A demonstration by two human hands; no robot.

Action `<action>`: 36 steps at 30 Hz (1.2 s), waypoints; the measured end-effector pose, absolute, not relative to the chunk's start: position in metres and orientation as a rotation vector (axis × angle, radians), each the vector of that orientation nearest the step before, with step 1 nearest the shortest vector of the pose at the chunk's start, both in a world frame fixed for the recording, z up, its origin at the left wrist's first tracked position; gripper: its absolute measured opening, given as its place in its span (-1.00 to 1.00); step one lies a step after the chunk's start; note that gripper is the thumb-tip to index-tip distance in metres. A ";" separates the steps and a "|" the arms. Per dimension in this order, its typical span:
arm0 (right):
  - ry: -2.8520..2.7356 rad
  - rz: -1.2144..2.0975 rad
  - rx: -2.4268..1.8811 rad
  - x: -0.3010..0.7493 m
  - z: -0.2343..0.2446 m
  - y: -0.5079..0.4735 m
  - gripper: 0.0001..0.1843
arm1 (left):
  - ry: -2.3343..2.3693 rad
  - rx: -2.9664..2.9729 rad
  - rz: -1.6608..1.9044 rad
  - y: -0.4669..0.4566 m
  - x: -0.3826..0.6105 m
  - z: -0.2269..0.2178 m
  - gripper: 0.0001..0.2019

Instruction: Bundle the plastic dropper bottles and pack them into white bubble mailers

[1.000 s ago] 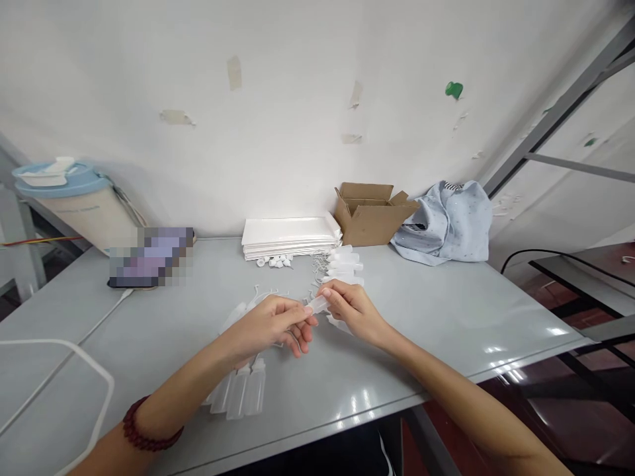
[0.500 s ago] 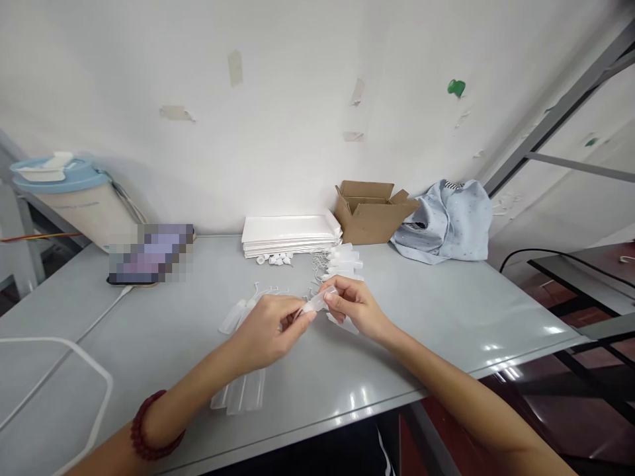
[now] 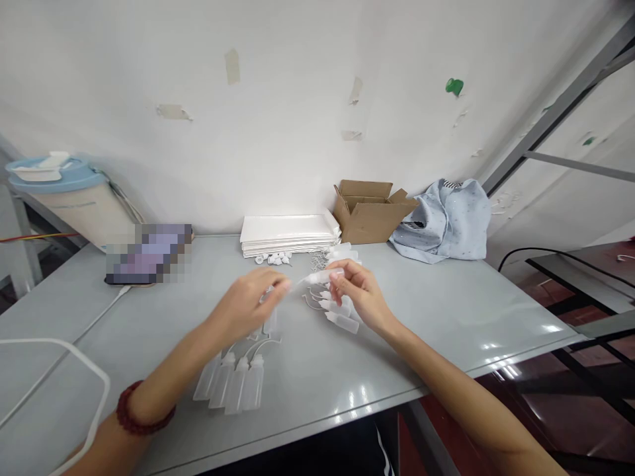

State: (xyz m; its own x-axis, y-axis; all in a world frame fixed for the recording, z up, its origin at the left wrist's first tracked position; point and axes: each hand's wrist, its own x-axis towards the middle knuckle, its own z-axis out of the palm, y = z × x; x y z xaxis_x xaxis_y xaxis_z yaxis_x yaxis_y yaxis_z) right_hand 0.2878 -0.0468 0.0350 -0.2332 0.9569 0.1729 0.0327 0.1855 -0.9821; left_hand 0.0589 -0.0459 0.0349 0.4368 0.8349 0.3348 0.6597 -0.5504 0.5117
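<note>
White wall [image 3: 292, 158], at the back. Grey table [image 3: 426, 344], glossy, against it. Cloth bag [image 3: 454, 228], pale blue, crumpled, back right. Cardboard box [image 3: 374, 223], brown, flaps up, beside the bag. White packets [image 3: 288, 228], stacked flat, left of the box. Right hand [image 3: 364, 297], thumb and fingers pinching a small clear bottle [image 3: 322, 276]. Left hand [image 3: 248, 301], blurred, fingers curled, near the bottle's narrow end; whether gripping, cannot tell. Bottle, held above the table, between the hands. Four lying bottles [image 3: 237, 390], side by side, front left. White caps [image 3: 280, 258], loose, before the packets
</note>
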 end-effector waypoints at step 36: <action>-2.026 0.157 -1.468 0.325 0.027 -0.016 -0.84 | 1.579 2.398 0.744 0.016 0.008 -0.007 -0.70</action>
State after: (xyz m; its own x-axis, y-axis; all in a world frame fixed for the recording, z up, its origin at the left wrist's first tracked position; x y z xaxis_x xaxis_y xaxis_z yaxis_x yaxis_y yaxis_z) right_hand 0.3250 -0.0160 0.0273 -0.1860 0.8915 0.4131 0.8171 0.3738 -0.4389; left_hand 0.0082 0.0159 -0.0071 0.3127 0.8981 0.3093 0.8104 -0.4221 0.4062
